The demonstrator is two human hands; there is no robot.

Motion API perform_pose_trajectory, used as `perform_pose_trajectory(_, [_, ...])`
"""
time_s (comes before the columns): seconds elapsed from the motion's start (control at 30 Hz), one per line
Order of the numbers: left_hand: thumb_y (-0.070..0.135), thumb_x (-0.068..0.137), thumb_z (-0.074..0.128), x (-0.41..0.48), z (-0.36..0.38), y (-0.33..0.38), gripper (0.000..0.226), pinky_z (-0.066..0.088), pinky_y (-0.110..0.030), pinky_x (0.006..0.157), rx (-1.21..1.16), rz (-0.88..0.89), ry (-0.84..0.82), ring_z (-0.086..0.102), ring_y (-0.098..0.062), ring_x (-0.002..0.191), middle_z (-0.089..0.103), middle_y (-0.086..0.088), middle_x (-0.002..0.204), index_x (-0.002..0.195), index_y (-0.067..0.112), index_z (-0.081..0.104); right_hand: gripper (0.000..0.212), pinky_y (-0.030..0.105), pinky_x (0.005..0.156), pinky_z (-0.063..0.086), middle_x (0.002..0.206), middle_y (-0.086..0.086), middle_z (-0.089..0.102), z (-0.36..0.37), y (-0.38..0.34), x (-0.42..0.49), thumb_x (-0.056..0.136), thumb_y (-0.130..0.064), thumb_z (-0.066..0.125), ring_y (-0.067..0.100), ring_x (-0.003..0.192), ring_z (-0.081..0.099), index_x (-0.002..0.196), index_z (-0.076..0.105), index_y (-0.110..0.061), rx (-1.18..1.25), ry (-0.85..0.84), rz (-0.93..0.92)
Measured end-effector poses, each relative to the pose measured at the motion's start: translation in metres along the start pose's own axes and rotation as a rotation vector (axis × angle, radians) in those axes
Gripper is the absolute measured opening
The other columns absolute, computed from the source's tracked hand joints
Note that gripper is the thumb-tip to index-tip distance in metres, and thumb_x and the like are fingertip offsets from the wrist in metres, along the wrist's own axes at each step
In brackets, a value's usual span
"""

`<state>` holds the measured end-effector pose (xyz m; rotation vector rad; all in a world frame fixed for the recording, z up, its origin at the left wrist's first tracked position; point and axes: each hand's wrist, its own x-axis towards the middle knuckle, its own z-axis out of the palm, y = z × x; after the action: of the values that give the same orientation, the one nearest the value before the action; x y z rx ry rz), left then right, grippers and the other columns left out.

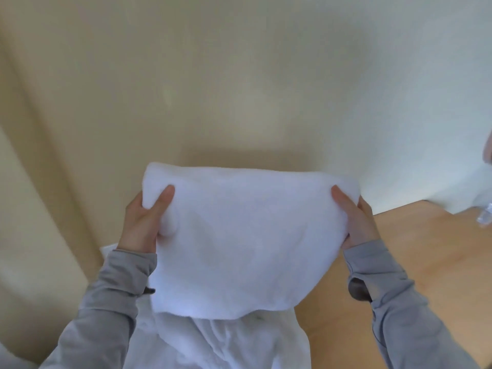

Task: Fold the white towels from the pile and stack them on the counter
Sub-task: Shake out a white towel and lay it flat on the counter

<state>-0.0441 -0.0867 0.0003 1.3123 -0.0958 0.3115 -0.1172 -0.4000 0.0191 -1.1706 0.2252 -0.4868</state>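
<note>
White towel (pixel 239 235) is held up in the air before the wall (pixel 239 75). Its top edge runs left-right between the hands and the rest hangs down. Left hand (pixel 145 222) grips the top left corner, right hand (pixel 356 222) the top right. Fingers (pixel 165 194) are curled round the cloth, thumbs on the near side. The pile of white towels (pixel 213 342) is directly below. The wooden worktop (pixel 412 249) lies lower right, nearer the right hand, so the lay-down probably goes that way. No folded stack or container in view.
</note>
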Motion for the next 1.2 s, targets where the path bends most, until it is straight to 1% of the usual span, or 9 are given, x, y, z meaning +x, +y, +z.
perform_pose_trajectory(0.1, [0.028,0.085,0.067,-0.015,0.053,0.014,0.006,0.056,-0.025,0.070,-0.007,0.088,-0.066,0.070,-0.011,0.087,0.074,0.007,0.093,0.089,0.026,0.071,0.017,0.027,0.057,0.055,0.091,0.000,0.075,-0.041,-0.032,0.002,0.083,-0.026,0.067,0.017,0.082,0.071,0.098,0.067,-0.019,0.031,0.032,-0.069])
perform_pose_trajectory(0.3, [0.046,0.074,0.069,-0.069,0.178,0.020,0.022,0.054,-0.024,0.069,-0.008,0.186,-0.154,0.069,-0.011,0.086,0.073,0.005,0.092,0.088,0.029,0.070,0.015,0.026,0.055,0.055,0.091,0.000,0.074,-0.158,-0.109,-0.002,0.081,-0.031,0.067,0.017,0.081,0.071,0.092,0.069,-0.021,0.000,0.092,-0.184])
perform_pose_trajectory(0.53, [0.045,0.076,0.067,-0.128,0.311,0.003,0.042,0.043,-0.035,0.071,-0.013,0.190,-0.230,0.050,-0.017,0.077,0.054,-0.008,0.084,0.087,0.005,0.058,0.005,0.025,0.059,0.056,0.093,-0.006,0.074,-0.292,-0.158,-0.007,0.081,-0.032,0.070,0.014,0.086,0.071,0.084,0.073,-0.032,-0.043,0.185,-0.240])
perform_pose_trajectory(0.6, [0.042,0.078,0.067,-0.138,0.339,-0.003,0.036,0.038,-0.030,0.065,0.010,0.174,-0.232,0.042,-0.015,0.070,0.046,-0.004,0.075,0.074,0.011,0.050,0.008,0.026,0.062,0.057,0.094,-0.007,0.074,-0.321,-0.164,-0.005,0.081,-0.032,0.069,0.013,0.086,0.071,0.088,0.071,-0.030,-0.058,0.219,-0.242])
perform_pose_trajectory(0.7, [0.034,0.085,0.067,-0.148,0.375,-0.011,0.039,0.035,-0.014,0.051,0.042,0.172,-0.248,0.038,-0.002,0.052,0.041,0.018,0.053,0.056,0.027,0.042,0.010,0.026,0.065,0.059,0.090,-0.011,0.074,-0.354,-0.169,0.000,0.082,-0.034,0.068,0.009,0.084,0.070,0.091,0.069,-0.029,-0.095,0.259,-0.242])
perform_pose_trajectory(0.77, [0.030,0.087,0.065,-0.149,0.398,-0.019,0.045,0.033,-0.008,0.046,0.077,0.173,-0.270,0.037,0.003,0.044,0.040,0.020,0.043,0.046,0.033,0.047,0.004,0.020,0.058,0.056,0.080,-0.015,0.073,-0.372,-0.169,0.008,0.082,-0.034,0.068,0.004,0.074,0.070,0.082,0.069,-0.030,-0.116,0.311,-0.246])
perform_pose_trajectory(0.87, [0.027,0.088,0.063,-0.144,0.430,-0.036,0.053,0.029,-0.004,0.041,0.122,0.173,-0.286,0.038,0.003,0.038,0.039,0.020,0.037,0.038,0.038,0.049,0.016,0.016,0.053,0.053,0.070,-0.021,0.070,-0.393,-0.166,0.027,0.082,-0.038,0.067,-0.003,0.065,0.067,0.067,0.071,-0.040,-0.164,0.352,-0.241])
perform_pose_trajectory(1.1, [0.039,0.079,0.072,-0.094,0.495,-0.117,0.044,0.027,-0.011,0.039,0.221,0.081,-0.260,0.030,0.000,0.040,0.033,0.016,0.046,0.057,0.020,0.038,0.042,0.004,0.039,0.041,0.047,-0.039,0.053,-0.440,-0.150,0.104,0.084,-0.032,0.066,-0.019,0.044,0.052,0.048,0.063,-0.053,-0.261,0.387,-0.219])
perform_pose_trajectory(1.2, [0.043,0.076,0.073,-0.068,0.532,-0.157,0.035,0.036,-0.010,0.042,0.305,-0.036,-0.280,0.044,-0.001,0.042,0.050,0.007,0.055,0.066,0.014,0.056,0.019,0.007,0.044,0.046,0.060,-0.035,0.062,-0.471,-0.131,0.148,0.081,-0.035,0.069,-0.014,0.055,0.060,0.063,0.068,-0.041,-0.231,0.422,-0.190])
